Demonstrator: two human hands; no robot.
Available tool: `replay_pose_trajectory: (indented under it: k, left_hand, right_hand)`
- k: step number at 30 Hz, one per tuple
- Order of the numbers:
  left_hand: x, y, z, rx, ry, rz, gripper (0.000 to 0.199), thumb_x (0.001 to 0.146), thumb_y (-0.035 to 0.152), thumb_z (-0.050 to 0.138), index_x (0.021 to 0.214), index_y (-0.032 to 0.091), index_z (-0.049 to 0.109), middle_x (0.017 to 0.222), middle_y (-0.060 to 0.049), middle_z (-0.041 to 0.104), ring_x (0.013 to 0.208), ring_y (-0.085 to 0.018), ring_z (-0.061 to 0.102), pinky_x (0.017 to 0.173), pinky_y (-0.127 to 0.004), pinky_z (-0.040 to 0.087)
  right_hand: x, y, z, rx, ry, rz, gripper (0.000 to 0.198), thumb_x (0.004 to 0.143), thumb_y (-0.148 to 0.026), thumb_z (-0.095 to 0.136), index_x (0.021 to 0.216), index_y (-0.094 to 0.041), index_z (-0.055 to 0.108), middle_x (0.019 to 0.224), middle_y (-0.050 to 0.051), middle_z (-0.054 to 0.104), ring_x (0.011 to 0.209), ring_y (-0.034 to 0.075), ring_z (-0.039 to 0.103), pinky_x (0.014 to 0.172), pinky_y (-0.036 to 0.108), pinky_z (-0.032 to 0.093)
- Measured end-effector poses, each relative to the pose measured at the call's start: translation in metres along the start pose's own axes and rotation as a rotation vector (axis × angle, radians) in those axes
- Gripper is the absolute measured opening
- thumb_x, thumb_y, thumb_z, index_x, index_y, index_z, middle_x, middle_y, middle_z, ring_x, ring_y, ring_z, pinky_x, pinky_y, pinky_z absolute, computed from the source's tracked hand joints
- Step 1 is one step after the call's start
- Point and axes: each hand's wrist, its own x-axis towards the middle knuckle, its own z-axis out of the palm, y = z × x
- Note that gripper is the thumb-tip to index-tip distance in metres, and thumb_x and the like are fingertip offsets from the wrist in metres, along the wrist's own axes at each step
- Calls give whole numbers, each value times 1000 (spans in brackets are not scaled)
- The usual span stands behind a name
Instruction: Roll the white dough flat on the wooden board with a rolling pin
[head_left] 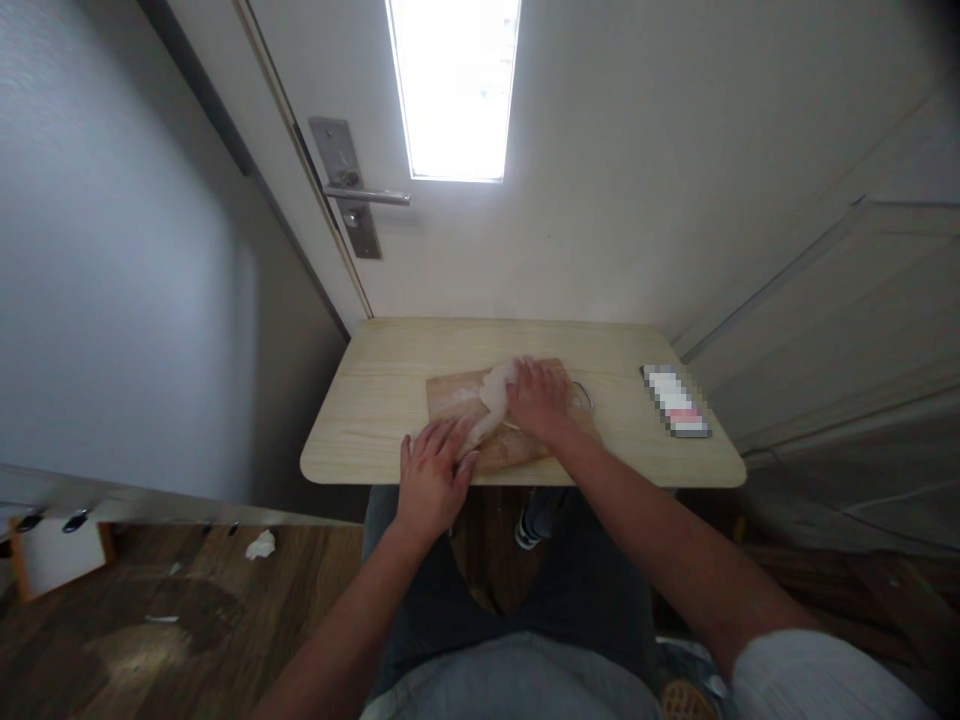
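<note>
A pale, floury strip of dough (493,393) lies slantwise across a brown wooden cutting board (452,386). Its near left end is under the fingers of my left hand (433,470), which curl over it with the thumb apart. At the far end, my right hand (538,402) is closed over the dough, its fingertips partly hidden. White flour marks the board's surface. A metal ring handle (583,395) sticks out on the board's right, beside my right wrist.
The board rests on a small light wood table (375,400) against a white door with a metal handle (367,196). A phone (675,402), its screen blurred out, lies at the table's right. My legs are below; scraps of white paper (260,545) lie on the floor.
</note>
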Motion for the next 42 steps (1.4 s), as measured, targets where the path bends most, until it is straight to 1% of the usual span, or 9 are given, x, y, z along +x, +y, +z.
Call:
replay_pose_trajectory:
  k: [4, 9, 14, 16, 19, 24, 34, 38, 42]
  left_hand:
    - [11, -12, 2, 82, -19, -56, 43, 98, 46, 48, 139, 35, 55, 146, -7, 54, 135, -31, 43, 113, -63, 27]
    - [21, -23, 3, 96, 41, -95, 41, 96, 47, 52, 135, 34, 58, 141, -9, 57, 131, -30, 47, 111, -59, 30]
    - [26, -23, 3, 99, 98, -117, 32, 97, 44, 51, 118, 30, 70, 116, -9, 68, 109, -28, 58, 94, -44, 42]
    - [28, -22, 4, 130, 91, -145, 32, 98, 44, 48, 110, 27, 72, 104, -9, 70, 101, -28, 59, 86, -42, 42]
    - [32, -22, 4, 164, 88, -172, 33, 99, 43, 44, 102, 24, 72, 96, -8, 70, 97, -28, 59, 80, -40, 40]
    - [42, -30, 5, 196, 109, -202, 35, 100, 41, 42, 101, 22, 71, 95, -8, 71, 95, -28, 60, 76, -38, 39]
    - [67, -49, 3, 177, 114, -289, 33, 99, 38, 41, 105, 21, 69, 100, -9, 71, 97, -29, 60, 79, -40, 41]
    - [74, -54, 2, 159, 104, -319, 31, 98, 37, 43, 106, 22, 69, 101, -9, 71, 98, -29, 60, 80, -41, 42]
    - [76, -55, 3, 148, 94, -319, 31, 98, 37, 43, 105, 22, 69, 100, -9, 71, 98, -29, 60, 79, -41, 42]
  right_hand:
    - [8, -6, 2, -6, 16, -26, 50, 101, -38, 34, 146, -21, 46, 154, 13, 42, 144, 33, 33, 116, 64, 15]
    - [20, -13, 3, 7, 2, -49, 50, 100, -41, 34, 145, -23, 48, 152, 12, 45, 142, 36, 34, 114, 66, 18]
    - [30, -21, 2, 23, -26, -49, 51, 101, -43, 31, 146, -25, 48, 152, 11, 46, 140, 36, 36, 112, 63, 24]
    - [35, -23, 2, 25, -40, -44, 52, 101, -45, 31, 146, -26, 47, 152, 11, 46, 139, 36, 36, 111, 64, 23]
    - [42, -27, 3, 18, -61, -32, 52, 101, -49, 31, 146, -28, 47, 151, 10, 47, 138, 36, 37, 112, 64, 21]
    - [56, -35, 6, 0, -74, -42, 52, 101, -50, 32, 144, -28, 50, 149, 10, 49, 134, 35, 41, 111, 61, 24]
    - [83, -55, 12, 11, -84, -43, 59, 100, -59, 26, 137, -23, 55, 137, 15, 58, 125, 35, 48, 104, 58, 31]
    - [90, -59, 14, 4, -109, -50, 66, 98, -66, 22, 130, -22, 60, 131, 17, 61, 122, 36, 50, 100, 58, 33]
    - [91, -60, 14, 26, -87, -58, 65, 98, -66, 25, 128, -21, 62, 130, 17, 62, 120, 36, 51, 99, 57, 34]
